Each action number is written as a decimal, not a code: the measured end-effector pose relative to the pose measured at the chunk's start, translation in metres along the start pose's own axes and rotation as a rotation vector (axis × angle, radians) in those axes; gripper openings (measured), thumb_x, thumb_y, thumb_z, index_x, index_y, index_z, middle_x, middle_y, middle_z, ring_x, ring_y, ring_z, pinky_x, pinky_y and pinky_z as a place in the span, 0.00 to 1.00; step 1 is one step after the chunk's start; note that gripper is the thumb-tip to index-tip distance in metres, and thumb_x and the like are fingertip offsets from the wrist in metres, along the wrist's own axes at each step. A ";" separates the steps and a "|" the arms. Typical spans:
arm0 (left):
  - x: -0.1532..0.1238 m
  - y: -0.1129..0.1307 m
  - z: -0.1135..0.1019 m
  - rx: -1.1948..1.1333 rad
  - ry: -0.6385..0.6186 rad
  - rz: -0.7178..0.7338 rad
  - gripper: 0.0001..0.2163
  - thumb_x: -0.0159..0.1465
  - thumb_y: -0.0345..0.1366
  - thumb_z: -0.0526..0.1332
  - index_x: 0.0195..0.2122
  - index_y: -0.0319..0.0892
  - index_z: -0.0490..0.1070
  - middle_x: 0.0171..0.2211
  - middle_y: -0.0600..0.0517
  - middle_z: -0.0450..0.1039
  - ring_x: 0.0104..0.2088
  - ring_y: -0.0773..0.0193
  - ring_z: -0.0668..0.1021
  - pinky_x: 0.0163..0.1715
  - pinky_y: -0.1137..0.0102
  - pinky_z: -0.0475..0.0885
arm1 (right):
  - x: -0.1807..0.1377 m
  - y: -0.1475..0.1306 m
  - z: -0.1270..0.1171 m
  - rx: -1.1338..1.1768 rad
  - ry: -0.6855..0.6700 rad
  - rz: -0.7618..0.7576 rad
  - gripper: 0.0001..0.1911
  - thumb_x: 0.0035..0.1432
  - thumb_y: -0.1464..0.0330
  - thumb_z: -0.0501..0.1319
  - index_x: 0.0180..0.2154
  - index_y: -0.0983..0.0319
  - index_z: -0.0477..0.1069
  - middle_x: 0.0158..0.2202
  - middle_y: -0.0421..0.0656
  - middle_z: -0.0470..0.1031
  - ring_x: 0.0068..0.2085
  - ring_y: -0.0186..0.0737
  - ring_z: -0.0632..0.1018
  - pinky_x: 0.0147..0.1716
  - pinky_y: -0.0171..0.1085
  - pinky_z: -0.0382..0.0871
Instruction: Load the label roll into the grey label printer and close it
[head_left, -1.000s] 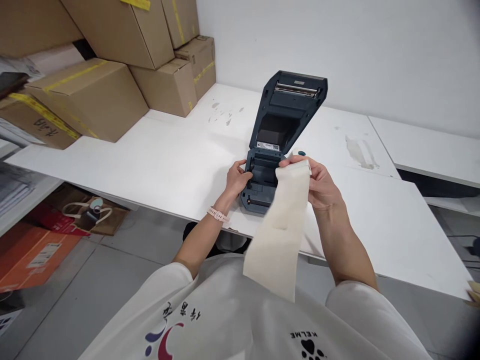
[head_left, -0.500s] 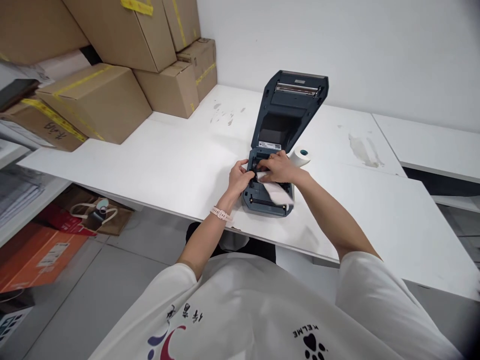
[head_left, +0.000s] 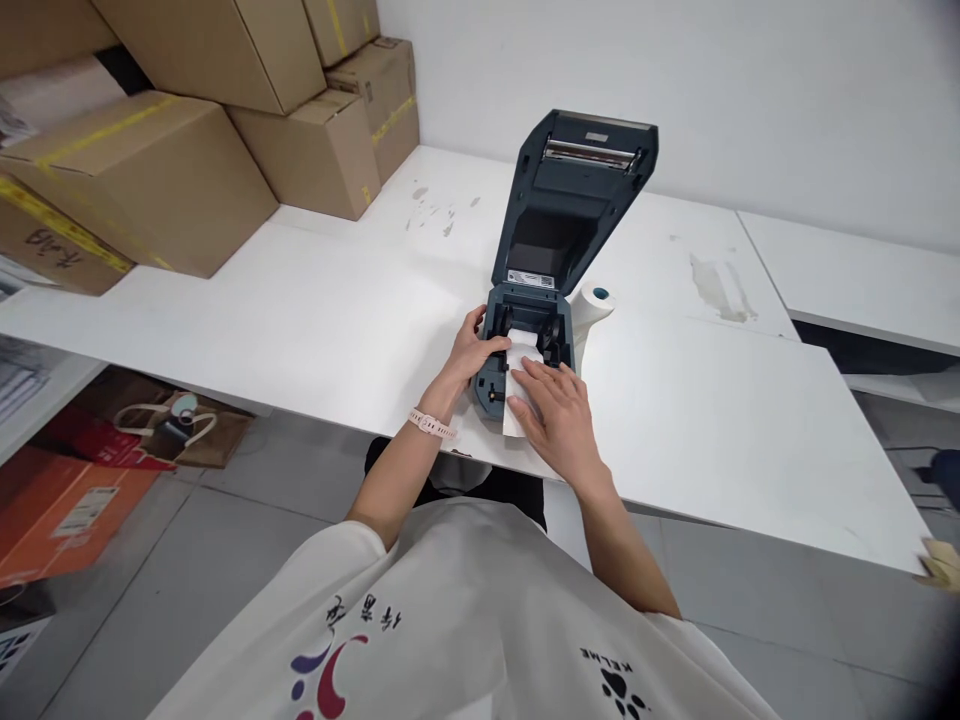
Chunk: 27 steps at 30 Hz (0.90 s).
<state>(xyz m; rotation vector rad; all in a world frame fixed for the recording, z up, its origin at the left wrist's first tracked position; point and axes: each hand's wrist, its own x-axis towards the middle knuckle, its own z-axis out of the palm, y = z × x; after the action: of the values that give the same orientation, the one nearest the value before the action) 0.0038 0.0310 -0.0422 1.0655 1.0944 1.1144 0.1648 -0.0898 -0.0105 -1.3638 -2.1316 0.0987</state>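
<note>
A dark blue-grey label printer (head_left: 577, 190) stands on the white table with its lid raised. A white paper strip (head_left: 514, 418) runs from between the black holders in its base out over the front edge. My left hand (head_left: 470, 352) grips the printer's left side wall, fingers outside and thumb reaching in beside the paper. Stretched out over the strip, my right hand (head_left: 559, 412) lies with its fingers spread on the paper. It hides the front right part of the base.
Behind the printer's right side lies a white paper roll (head_left: 592, 304). Cardboard boxes (head_left: 172, 180) are stacked at the table's back left. The white table (head_left: 675, 420) has a front edge close to my body. An orange box (head_left: 67, 510) sits on the floor at left.
My right hand has moved from inside the printer toward its front and flattened on the paper. The strip, earlier slanting to the right, now lies straight forward. My left hand stays at the printer's left side.
</note>
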 end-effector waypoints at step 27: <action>-0.104 0.025 0.002 0.256 -0.108 -0.103 0.54 0.57 0.57 0.70 0.76 0.55 0.36 0.79 0.54 0.31 0.77 0.41 0.41 0.70 0.51 0.63 | 0.225 0.113 -0.082 0.830 0.216 0.250 0.36 0.74 0.48 0.31 0.71 0.56 0.54 0.75 0.43 0.55 0.73 0.43 0.60 0.70 0.50 0.60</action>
<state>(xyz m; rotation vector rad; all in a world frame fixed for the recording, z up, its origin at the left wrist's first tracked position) -0.0078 -0.0685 -0.0056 1.2389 1.2133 0.8403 0.2324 0.1339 0.1148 -1.0479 -1.4538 0.7986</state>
